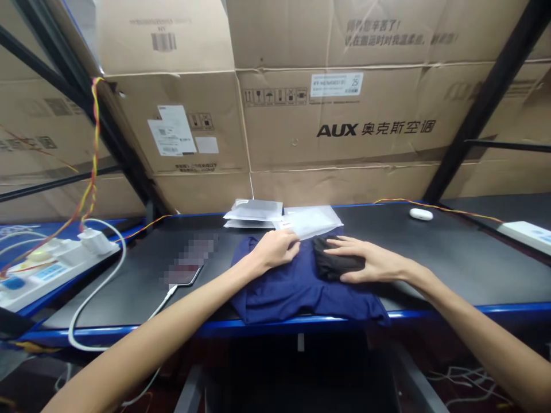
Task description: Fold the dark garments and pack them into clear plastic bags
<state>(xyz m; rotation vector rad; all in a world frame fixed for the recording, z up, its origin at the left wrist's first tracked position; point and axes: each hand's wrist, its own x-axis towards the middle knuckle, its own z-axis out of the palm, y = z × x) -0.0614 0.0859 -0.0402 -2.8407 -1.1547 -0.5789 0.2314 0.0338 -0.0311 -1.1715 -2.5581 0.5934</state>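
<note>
A dark navy piece of fabric (293, 292) lies rumpled at the front of the table, its near edge hanging slightly over the blue rim. My left hand (275, 249) rests on its upper part with curled fingers, close to a white plastic packet (312, 221); whatever is between the fingertips is hidden. On the right side of the fabric is a folded black cloth bundle (338, 264). My right hand (370, 261) grips this bundle from the right, fingers over its top and thumb along the near side.
More flat white packets (253, 213) are stacked behind the fabric. A phone (189, 275) on a white charging cable (80, 310) lies left. Power strips (55, 267) sit at both sides, and a small white case (420, 214) lies back right. Cardboard (279, 132) stands behind, between black posts.
</note>
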